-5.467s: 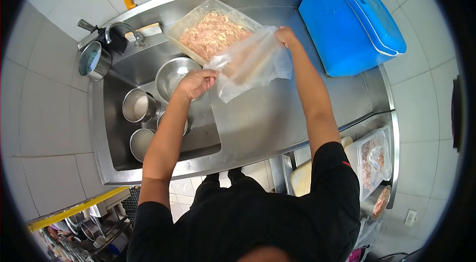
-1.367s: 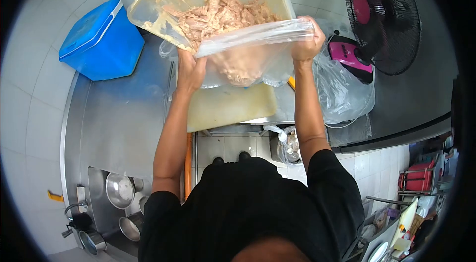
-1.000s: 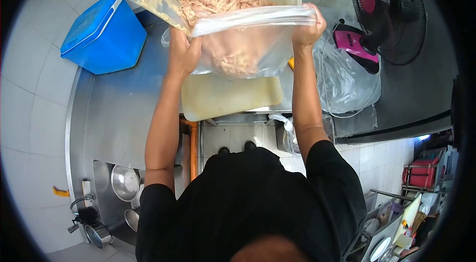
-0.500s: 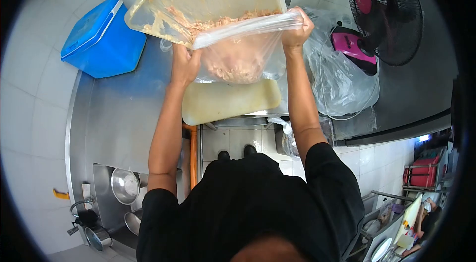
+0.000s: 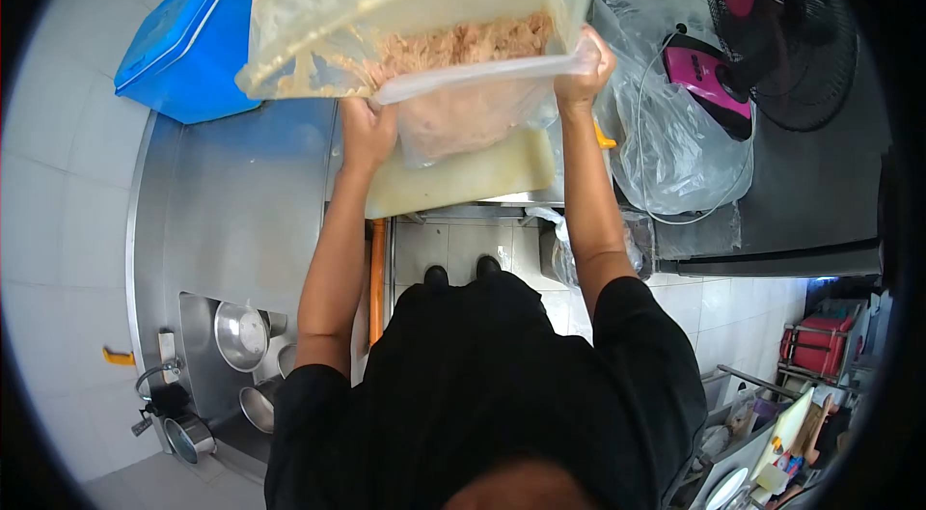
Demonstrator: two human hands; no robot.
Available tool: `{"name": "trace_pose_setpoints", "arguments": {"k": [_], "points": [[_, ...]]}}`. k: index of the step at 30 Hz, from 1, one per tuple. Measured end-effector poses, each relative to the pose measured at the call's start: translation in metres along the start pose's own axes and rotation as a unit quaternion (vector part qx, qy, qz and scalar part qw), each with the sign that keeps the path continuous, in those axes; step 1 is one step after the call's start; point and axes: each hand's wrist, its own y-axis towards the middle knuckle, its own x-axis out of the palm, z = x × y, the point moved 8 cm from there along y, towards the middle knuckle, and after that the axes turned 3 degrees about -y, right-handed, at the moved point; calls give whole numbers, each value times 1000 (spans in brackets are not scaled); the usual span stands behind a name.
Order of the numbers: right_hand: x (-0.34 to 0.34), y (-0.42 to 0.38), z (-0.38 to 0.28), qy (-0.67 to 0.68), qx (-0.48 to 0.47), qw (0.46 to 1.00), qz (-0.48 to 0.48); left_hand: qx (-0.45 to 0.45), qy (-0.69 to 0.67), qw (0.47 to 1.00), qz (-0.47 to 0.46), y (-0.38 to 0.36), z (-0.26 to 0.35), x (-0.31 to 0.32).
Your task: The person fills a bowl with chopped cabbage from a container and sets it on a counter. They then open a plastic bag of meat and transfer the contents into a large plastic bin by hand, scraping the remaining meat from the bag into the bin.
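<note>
A large translucent plastic container (image 5: 328, 3) is tipped toward me, its inside smeared with pale paste. Minced raw meat (image 5: 473, 42), pale pink, is heaped at its lower edge. Over that edge stretches the mouth of a clear plastic bag (image 5: 482, 75), whose lower part hangs down with more meat inside. My left hand (image 5: 367, 132) is closed on the bag's rim at the container's left corner. At the right corner, my right hand (image 5: 584, 74) grips the other end of the rim. Below the bag lies a whitish cutting board (image 5: 463, 180).
A blue cooler box (image 5: 183, 52) stands at the back left of the steel counter (image 5: 241, 192). On the right are a pink-and-black fan (image 5: 709, 81) and loose clear plastic sheeting (image 5: 666, 153). Metal bowls (image 5: 241, 336) sit in the sink at lower left. Another person's arm shows at far lower right.
The container has tipped further toward me, and the meat heap has slid down toward the bag's mouth. Both hands keep their hold. A yellow handle now shows beside my right forearm.
</note>
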Motion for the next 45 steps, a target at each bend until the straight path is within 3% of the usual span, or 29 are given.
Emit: {"name": "trace_pose_setpoints", "arguments": {"k": [2,4,5,7,8,10,14,16,19,23,24,26,28,31,33,38,41,43,45], "points": [[-9,-17,5,-10,-2,1000,5,-57,30,998,-16,-15,-14,3],[-12,-25,-6,-48,-27,998,11,36,36,998,29,-30,-16,0],[-13,-30,-6,-47,-22,999,11,33,39,998,27,-34,-12,0],[-21,-37,-10,-69,-25,996,55,-52,2,998,-20,-39,-14,6],[-23,-38,-10,-66,-26,996,56,-50,3,999,-19,-41,-13,6],[-15,-39,3,-30,19,999,-11,-6,7,1000,18,-43,-9,1],[-18,-44,7,-20,28,999,-22,7,-32,999,43,-40,-15,-1],[-24,-46,10,-22,25,999,-22,-16,-21,1000,-3,-44,-12,5],[-34,-56,28,-29,40,998,-37,-7,-34,999,0,-49,7,6],[-65,-67,46,-118,41,986,108,-41,-50,998,-23,-39,13,18],[-78,-77,56,-182,-2,963,198,0,14,999,-41,-36,11,22],[-82,-73,52,-198,-22,975,96,38,85,995,-28,-36,20,21],[-79,-67,62,66,101,989,82,75,140,987,-22,-39,44,28],[-71,-60,51,103,145,983,55,61,128,989,-32,-38,54,33],[-64,-55,41,42,150,987,37,56,106,993,-19,-37,45,31],[-44,-44,52,152,202,965,74,64,25,998,2,-17,19,21],[-53,-35,61,46,130,989,44,1,-24,1000,-16,-15,17,15],[-42,-38,70,89,240,966,-23,6,-35,999,-20,-16,7,15],[-41,-36,58,67,264,961,-50,6,-41,999,-18,-17,2,13]]}}
